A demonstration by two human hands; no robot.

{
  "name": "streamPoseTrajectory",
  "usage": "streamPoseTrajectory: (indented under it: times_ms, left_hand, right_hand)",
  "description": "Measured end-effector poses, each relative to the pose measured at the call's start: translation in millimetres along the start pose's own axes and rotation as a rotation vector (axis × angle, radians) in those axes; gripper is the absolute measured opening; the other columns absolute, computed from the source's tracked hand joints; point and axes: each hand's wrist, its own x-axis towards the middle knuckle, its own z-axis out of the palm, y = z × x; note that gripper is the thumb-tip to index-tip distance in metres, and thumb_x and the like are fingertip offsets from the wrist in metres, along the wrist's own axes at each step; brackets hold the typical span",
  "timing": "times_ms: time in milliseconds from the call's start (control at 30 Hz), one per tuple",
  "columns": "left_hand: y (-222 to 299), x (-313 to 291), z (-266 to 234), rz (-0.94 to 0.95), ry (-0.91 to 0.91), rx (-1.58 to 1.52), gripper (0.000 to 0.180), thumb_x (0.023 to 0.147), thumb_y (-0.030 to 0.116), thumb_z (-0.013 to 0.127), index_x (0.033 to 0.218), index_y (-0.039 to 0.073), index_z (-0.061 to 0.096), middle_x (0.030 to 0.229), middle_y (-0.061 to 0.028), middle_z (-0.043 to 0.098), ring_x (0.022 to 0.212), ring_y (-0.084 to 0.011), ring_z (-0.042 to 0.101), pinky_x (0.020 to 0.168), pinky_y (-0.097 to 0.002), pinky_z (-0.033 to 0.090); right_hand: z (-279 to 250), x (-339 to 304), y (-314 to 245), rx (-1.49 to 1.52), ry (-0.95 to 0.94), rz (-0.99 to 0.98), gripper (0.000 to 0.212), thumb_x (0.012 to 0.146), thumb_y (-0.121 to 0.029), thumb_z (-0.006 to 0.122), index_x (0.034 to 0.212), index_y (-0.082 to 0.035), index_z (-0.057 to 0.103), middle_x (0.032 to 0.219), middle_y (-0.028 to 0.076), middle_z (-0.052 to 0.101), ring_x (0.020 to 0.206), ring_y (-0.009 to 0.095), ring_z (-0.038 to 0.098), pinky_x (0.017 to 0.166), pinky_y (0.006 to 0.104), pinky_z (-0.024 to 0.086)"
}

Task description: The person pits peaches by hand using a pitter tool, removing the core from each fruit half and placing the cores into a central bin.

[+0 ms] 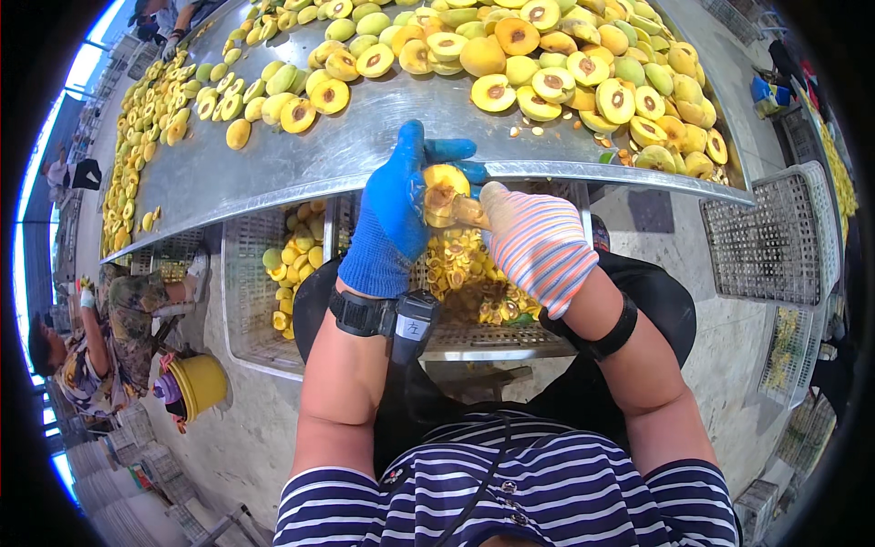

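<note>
My left hand [390,210], in a blue coated glove, is closed around a yellow peach half [444,185] just over the table's near edge. The cut face of the half shows a brown hollow in its middle. My right hand [540,239], in a white glove with orange and blue stripes, grips a short brown tool [471,213], whose end touches the peach half; its tip is hidden. Straight below both hands, yellow peach scraps [456,262] lie in a plastic crate [483,354] between my knees.
Peach halves [583,68] are heaped across the far side of the metal table [283,164]. More peaches [293,264] sit in a crate section at left. A grey crate [764,251] stands at right. A person [87,351] sits at left by a yellow bucket [199,383].
</note>
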Motion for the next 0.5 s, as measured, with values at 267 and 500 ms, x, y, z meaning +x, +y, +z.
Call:
streamPoseTrajectory:
  times_ms: [267,500]
  left_hand:
    - [0,-2,-12,-0.084,-0.050,0.265,0.062,0.100,0.048,0.035,0.108,-0.008,0.061,0.102,-0.0180,0.067,0.095,-0.0249,0.065,0.085,-0.0361,0.053]
    - [6,-12,8,0.064,-0.179,0.520,0.052,0.102,0.041,0.039,0.103,-0.003,0.066,0.091,-0.0095,0.068,0.086,-0.0162,0.062,0.085,-0.0306,0.049]
  right_hand:
    - [20,-9,4,-0.018,0.102,-0.081,0.018,0.090,-0.013,0.046,0.096,-0.001,0.057,0.076,0.017,0.067,0.073,0.034,0.068,0.062,0.0455,0.052]
    - [17,-10,17,0.085,0.055,-0.045,0.017,0.086,-0.015,0.054,0.093,0.001,0.056,0.076,0.021,0.065,0.076,0.038,0.066,0.064,0.0467,0.051]
